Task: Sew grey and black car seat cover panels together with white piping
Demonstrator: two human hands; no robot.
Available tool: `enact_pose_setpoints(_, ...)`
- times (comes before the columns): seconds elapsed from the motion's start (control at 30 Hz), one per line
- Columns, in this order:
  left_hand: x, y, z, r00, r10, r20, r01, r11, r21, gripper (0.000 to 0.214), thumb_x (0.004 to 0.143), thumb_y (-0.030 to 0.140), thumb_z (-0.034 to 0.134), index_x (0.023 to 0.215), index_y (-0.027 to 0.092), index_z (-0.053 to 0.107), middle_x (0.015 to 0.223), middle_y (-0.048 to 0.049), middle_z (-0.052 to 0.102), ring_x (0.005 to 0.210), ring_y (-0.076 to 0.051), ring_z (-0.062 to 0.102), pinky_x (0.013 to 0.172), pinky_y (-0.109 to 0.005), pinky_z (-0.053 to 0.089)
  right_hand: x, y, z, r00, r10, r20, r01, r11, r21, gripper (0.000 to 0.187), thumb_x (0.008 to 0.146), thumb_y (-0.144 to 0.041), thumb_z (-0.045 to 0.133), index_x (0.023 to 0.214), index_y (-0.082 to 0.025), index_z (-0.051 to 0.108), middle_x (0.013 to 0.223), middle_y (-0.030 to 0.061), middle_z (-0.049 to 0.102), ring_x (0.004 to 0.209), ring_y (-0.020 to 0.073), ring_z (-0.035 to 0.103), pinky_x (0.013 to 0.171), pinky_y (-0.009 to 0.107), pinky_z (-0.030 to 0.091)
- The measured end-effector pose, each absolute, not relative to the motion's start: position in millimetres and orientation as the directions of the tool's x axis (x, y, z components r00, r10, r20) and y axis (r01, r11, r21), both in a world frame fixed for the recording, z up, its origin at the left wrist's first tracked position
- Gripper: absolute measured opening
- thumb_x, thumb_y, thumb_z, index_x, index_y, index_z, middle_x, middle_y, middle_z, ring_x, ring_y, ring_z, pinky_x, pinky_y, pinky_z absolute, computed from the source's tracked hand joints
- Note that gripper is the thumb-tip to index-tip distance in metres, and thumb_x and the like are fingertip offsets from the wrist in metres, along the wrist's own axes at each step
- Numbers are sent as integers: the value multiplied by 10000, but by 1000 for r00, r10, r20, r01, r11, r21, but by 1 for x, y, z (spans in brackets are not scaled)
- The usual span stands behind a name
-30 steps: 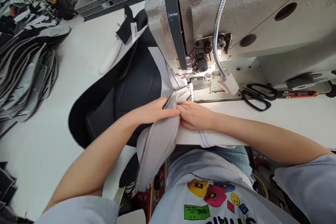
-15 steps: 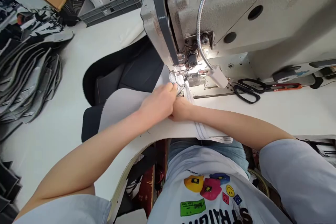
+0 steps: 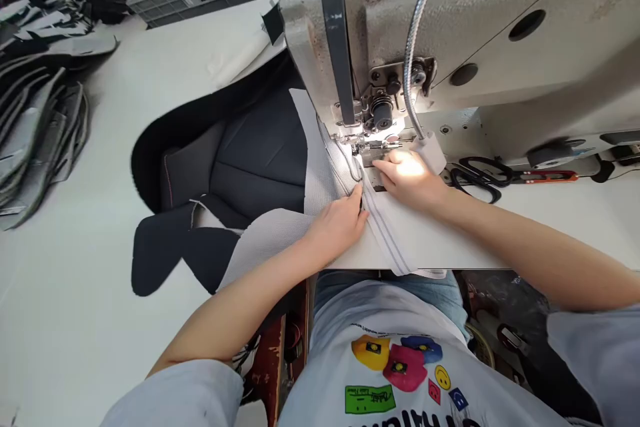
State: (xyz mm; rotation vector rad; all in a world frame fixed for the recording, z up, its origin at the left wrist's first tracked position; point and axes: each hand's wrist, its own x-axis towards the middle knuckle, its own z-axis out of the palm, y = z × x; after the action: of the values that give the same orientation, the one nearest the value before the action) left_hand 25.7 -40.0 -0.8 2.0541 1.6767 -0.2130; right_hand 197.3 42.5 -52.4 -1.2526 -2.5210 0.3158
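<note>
A dark, shaped fabric cover (image 3: 260,147) with a light grey mesh backing (image 3: 280,233) lies left of the sewing machine's needle area (image 3: 357,143). My left hand (image 3: 340,227) pinches the edge of this cover just below the presser foot. A white strip with blue lines (image 3: 387,233) runs from the foot down over the table's front edge. My right hand (image 3: 407,177) is on the machine bed just right of the foot, under the lamp, its fingers stretched toward the strip. Nothing shows in it. The fingertips of my left hand are partly hidden.
Black-handled scissors (image 3: 480,177) lie right of my right hand. The sewing machine head (image 3: 330,33) and a flexible metal lamp arm (image 3: 415,33) stand over the work. Stacked fabric pieces (image 3: 45,133) are at the left, with a grey crate (image 3: 210,7) behind.
My hands were together at the fabric below the foot. They are now apart: the right has moved to the right and up, the left slightly down. The cover lies more spread out.
</note>
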Motion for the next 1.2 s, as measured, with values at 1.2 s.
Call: enact_pose_setpoints(1.2,6,0,-9,267,928,-259,904,-149,400,391,956,294,430,1300,157,554,1154,-120,693,1092,-286,635,876,-357,495,166,52,-69,-599,763,241,689,645,-331,354,921,-188,424,1181,-130,658,920,120,648,836,218,574,780,320,454)
